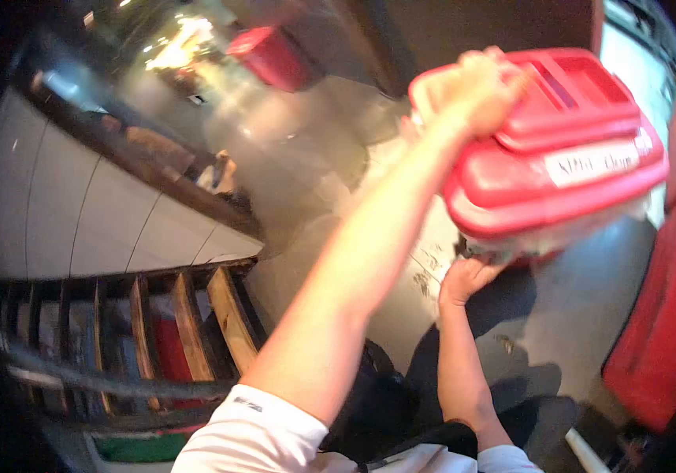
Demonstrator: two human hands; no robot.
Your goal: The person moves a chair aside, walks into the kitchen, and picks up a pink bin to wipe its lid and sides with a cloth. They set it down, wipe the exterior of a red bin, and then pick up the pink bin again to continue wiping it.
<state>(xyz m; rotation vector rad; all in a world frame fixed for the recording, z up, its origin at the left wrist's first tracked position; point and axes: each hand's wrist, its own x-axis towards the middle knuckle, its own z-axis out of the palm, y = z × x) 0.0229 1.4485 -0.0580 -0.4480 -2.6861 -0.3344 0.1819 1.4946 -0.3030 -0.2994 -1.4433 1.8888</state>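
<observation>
I hold up a plastic container with a red lid [582,118] and a white label on its side, tilted, at the upper right of the head view. My left hand [486,88] grips the lid's top left edge, with the arm stretched up from the lower left. Under the container's clear bottom, my right hand [468,277] supports it from below, fingers against the base. The container's contents cannot be made out.
A wooden slatted rack [188,323] stands at the lower left below a white panelled wall [78,213]. Another red box [271,54] sits far off at the top. A large red object [669,315] lines the right edge. Grey floor [574,307] lies below.
</observation>
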